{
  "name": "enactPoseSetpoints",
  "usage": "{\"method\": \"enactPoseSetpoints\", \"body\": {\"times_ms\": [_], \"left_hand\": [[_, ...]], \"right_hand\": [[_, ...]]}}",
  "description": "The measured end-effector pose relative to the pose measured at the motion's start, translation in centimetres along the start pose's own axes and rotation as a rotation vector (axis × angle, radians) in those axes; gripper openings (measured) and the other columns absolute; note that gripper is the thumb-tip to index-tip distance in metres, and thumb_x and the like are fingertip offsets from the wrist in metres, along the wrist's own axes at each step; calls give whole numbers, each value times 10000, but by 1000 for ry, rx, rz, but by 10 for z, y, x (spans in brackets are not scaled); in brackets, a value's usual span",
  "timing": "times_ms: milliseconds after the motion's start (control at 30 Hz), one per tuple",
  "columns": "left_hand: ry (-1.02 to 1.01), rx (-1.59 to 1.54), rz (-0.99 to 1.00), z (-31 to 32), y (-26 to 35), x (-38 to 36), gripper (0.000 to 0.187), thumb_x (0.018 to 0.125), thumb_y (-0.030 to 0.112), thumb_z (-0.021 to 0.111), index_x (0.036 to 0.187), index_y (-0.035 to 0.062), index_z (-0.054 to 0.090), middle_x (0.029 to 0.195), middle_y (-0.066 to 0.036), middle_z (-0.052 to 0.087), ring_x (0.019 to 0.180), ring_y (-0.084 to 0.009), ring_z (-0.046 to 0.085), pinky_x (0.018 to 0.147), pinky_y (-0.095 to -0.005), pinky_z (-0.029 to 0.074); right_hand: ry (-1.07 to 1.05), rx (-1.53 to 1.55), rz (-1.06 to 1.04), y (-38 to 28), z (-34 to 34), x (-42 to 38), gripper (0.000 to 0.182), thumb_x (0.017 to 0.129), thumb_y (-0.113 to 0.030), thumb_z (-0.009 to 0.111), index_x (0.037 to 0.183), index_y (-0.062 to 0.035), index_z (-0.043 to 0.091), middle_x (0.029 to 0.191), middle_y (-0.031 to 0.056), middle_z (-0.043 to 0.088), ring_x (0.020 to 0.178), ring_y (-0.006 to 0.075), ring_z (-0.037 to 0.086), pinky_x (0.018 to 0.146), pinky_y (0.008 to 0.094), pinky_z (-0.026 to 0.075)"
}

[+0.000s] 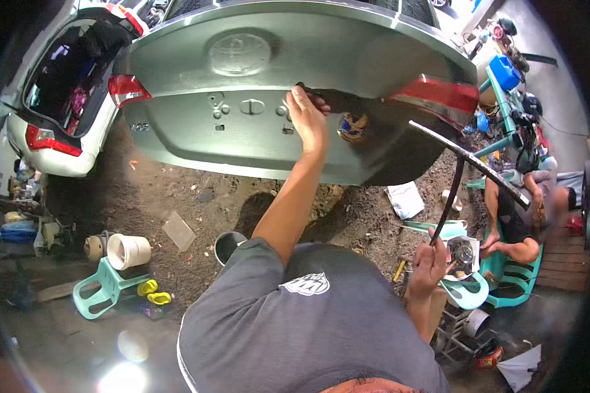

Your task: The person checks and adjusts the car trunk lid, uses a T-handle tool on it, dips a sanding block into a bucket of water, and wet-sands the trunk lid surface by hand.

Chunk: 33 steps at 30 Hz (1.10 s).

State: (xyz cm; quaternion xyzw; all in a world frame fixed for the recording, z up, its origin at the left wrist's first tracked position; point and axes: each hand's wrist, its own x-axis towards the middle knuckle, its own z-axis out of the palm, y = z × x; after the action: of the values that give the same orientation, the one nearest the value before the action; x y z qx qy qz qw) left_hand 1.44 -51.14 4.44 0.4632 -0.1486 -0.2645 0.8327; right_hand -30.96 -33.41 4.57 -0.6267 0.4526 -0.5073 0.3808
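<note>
Shirt: dark grey fabric shirt (308,334) with a white printed mark, nearest the camera.
Right hand: right hand (429,263) at the wearer's right; grip closed around the dark stem of a T-shaped tool (432,133) with a pale, worn-looking crossbar.
Tool position: raised above the ground, crossbar slanting in front of the lid's right end.
Left hand: left hand (306,114) reaching forward, fingers bent at the upper edge of the plate recess; cannot tell whether its grip holds anything.
Lid surface: grey-green metallic car boot lid (255,154), spanning the wearer's front; smooth sheen, stamped holes in the recess, darker reflections at right.
Lid fittings: round blue-and-gold sticker (353,126) right of the left hand; red tail lamps at both ends.
Ground: brown, uneven bare earth (190,180) below the lid, littered with scraps.
Left floor: white plastic bucket (128,251) just beside a mint-green plastic chair (106,288); yellow sandals (157,298) near the chair.
Right side: another person (534,203) seated near mint-green plastic furniture.
Far left: white car (56,149), boot open.
Far right: blue plastic container (505,71) among mixed clutter.
</note>
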Motion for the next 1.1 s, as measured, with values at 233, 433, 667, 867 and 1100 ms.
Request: {"method": "enactPoseSetpoints", "body": {"times_ms": [233,433,667,867,1100], "left_hand": [[-176,79,-36,54,-46,-46,396,1046,450,392,949,71,453,685,-24,511,538,-111,500,513,-250,434],[-314,250,-34,70,-60,-66,337,1042,347,441,926,39,510,708,-45,559,576,-124,543,541,-265,441],[-353,511,41,38,-57,-119,224,965,189,516,1028,-14,589,800,-65,612,708,-142,604,633,-279,474],[-519,740,-252,2,-76,-184,261,949,173,547,1110,-27,590,887,-66,634,795,-121,595,700,-283,491],[-1162,811,-604,-8,-123,-255,246,974,180,558,1134,5,625,971,-69,671,884,-145,637,810,-284,494]], "right_hand": [[86,78,71,35,-79,-10,366,1031,-141,458,1347,39,498,656,-36,415,549,50,364,482,212,268],[149,201,190,46,-132,1,353,1040,-143,433,1350,13,494,641,-32,417,527,46,356,461,209,286],[81,263,213,83,-185,19,373,1054,-224,439,1340,10,486,639,-32,380,498,33,318,427,208,238],[158,340,288,124,-188,23,228,1035,-247,481,1053,-33,557,653,-57,385,527,21,335,456,189,247],[453,-256,531,216,-191,-39,248,983,-345,568,879,-125,520,661,-33,463,539,76,428,466,280,410]]}}
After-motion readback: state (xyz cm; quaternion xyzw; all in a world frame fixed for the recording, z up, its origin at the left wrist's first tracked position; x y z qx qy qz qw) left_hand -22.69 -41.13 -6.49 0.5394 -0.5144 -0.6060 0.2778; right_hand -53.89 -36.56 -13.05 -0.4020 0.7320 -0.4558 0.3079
